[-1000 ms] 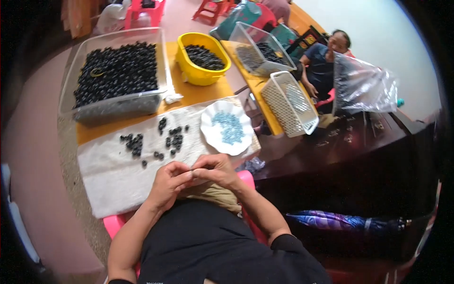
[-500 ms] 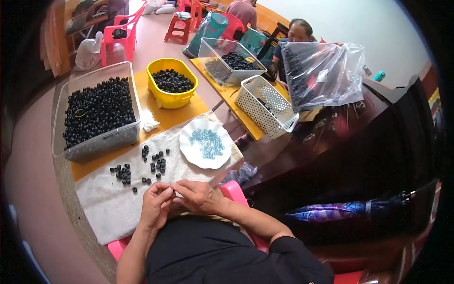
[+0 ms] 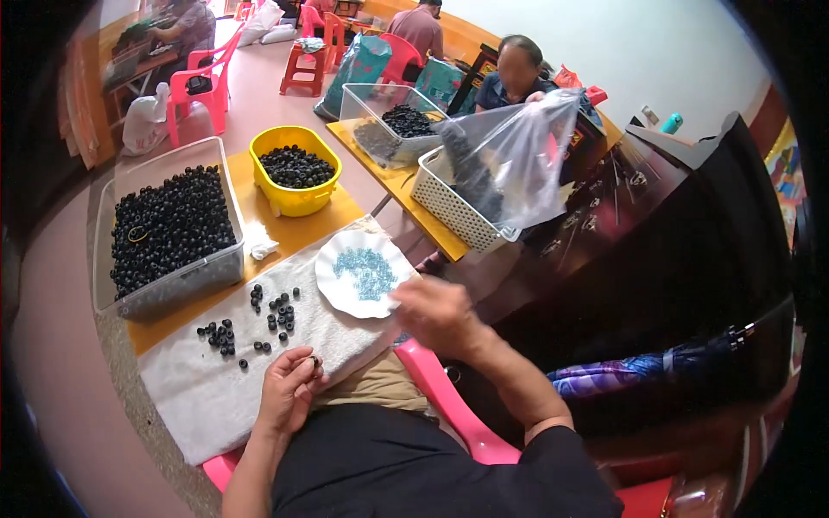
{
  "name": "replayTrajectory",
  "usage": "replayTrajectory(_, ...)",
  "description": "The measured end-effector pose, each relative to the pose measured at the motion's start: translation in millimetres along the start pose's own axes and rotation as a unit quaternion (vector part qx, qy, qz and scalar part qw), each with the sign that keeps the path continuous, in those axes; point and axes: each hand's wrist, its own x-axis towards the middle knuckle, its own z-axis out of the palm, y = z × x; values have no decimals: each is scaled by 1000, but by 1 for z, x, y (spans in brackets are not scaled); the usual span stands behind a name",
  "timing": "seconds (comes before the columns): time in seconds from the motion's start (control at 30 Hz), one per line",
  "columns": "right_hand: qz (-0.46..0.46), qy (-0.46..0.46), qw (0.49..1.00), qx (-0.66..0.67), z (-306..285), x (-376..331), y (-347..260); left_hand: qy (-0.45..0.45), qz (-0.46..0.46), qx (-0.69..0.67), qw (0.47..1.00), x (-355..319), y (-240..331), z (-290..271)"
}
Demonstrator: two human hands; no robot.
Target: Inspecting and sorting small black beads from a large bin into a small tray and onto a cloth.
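White cloth [image 3: 194,401] covers part of the table [image 3: 350,207]. Near its edge, the left hand [image 3: 288,387] pinches one small black bead [image 3: 316,362]; the blurred right hand [image 3: 440,315] is by the white plate [image 3: 325,289], its grip unclear.

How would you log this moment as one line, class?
left hand: pinching dark piece | right hand: blurred, near white plate, grip unclear | cloth: loose black pieces

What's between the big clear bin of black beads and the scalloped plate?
Head view: from the bin, a crumpled white scrap on the wooden tabletop, then the white towel, which runs under the plate.
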Motion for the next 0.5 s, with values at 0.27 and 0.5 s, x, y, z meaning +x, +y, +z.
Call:
replayTrajectory(0.27, 143, 184, 951, -205, -101, 36, 90, -11, -12, 3, 1000, -1, -2, 6)
replayTrajectory(0.5, 217, 105, 924, -296, -114, 10, 169, -10, -10, 9, 1000, -1, -1, 4)
